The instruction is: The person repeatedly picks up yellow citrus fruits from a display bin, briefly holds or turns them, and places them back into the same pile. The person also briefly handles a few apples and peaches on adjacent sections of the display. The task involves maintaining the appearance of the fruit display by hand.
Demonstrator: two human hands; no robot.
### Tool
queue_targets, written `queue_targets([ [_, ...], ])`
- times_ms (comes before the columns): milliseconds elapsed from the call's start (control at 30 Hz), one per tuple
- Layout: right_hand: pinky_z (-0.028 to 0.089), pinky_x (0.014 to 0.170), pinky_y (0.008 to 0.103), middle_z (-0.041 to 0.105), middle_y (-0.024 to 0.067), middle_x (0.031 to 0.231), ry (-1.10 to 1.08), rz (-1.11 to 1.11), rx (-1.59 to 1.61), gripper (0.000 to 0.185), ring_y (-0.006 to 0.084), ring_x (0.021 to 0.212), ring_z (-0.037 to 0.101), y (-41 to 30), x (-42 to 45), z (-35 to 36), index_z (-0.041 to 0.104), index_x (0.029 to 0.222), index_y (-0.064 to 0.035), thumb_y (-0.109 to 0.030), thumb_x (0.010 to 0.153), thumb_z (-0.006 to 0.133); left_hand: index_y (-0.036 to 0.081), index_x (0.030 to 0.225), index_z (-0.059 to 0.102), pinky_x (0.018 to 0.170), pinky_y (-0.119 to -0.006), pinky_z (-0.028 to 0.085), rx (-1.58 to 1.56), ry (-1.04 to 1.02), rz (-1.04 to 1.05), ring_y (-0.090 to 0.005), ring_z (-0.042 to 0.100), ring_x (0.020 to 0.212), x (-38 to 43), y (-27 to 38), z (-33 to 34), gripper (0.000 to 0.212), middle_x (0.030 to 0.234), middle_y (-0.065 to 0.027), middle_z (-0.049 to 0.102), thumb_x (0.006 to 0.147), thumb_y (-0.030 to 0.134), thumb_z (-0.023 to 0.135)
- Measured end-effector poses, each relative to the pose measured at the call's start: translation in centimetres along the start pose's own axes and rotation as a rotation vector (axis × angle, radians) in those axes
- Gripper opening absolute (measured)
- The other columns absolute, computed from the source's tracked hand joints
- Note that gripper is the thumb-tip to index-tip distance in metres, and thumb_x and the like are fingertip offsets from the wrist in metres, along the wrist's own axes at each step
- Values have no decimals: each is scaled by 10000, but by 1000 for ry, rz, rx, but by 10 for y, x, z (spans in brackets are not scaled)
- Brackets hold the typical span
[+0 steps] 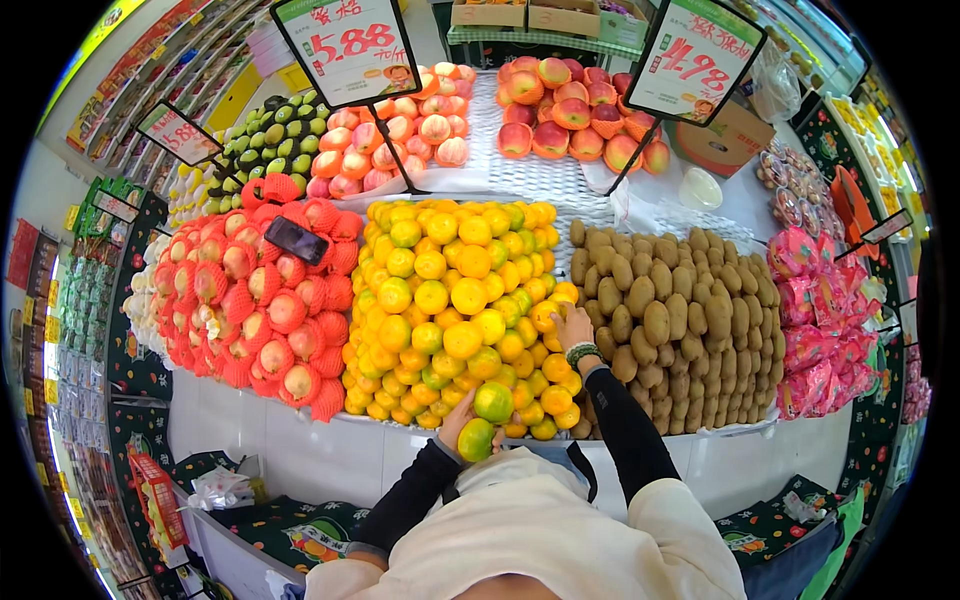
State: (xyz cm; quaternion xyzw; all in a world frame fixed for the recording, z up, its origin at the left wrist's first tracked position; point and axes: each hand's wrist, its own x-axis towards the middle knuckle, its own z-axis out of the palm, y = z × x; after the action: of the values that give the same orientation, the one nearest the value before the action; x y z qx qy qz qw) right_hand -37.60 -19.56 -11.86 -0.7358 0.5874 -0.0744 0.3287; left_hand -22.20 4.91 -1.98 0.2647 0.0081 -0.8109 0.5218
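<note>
My left hand (457, 424) cradles two green-yellow mandarin oranges just in front of my body. The upper mandarin (493, 403) sits above the lower one (476, 439), and they hide part of the palm and fingers. At the right side of the stacked mandarin pile (430, 297), my right hand (576, 328) has its fingers on an orange-coloured mandarin (545, 316), which still lies among the others. A dark green beaded bracelet (583, 352) circles my right wrist. Black sleeves cover both forearms.
Brown kiwifruit (656, 322) stand stacked right of the mandarins. Pomegranates in red foam nets (289, 311) fill the left, with a smartphone (296, 239) on top. Price signs on stands (347, 52) and apples (571, 112) are farther back. Pink packages (825, 330) lie far right.
</note>
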Motion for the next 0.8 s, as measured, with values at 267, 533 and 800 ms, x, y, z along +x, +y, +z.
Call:
queue_targets([
  [267,502,767,334,569,127,1107,-293,-400,650,390,236,944,589,-31,-110,-53,558,1172,-65,-194,823,675,112,1269,417,549,-380,522,62,116,-24,-244,597,627,44,-9,0,493,1077,-158,578,943,480,410],
  [533,455,880,378,582,174,1084,-258,-408,439,509,319,1052,549,11,-133,-42,545,1191,-77,-310,771,714,91,1261,423,685,-348,544,967,343,150,-199,614,866,96,-29,-32,502,1093,-118,569,902,412,566],
  [800,439,902,388,587,193,1098,-3,-257,501,455,331,1046,549,30,-65,3,554,1152,-58,-282,784,698,58,1199,457,728,-356,535,433,413,-9,-219,581,947,86,-24,-14,461,1105,-114,548,876,344,619],
])
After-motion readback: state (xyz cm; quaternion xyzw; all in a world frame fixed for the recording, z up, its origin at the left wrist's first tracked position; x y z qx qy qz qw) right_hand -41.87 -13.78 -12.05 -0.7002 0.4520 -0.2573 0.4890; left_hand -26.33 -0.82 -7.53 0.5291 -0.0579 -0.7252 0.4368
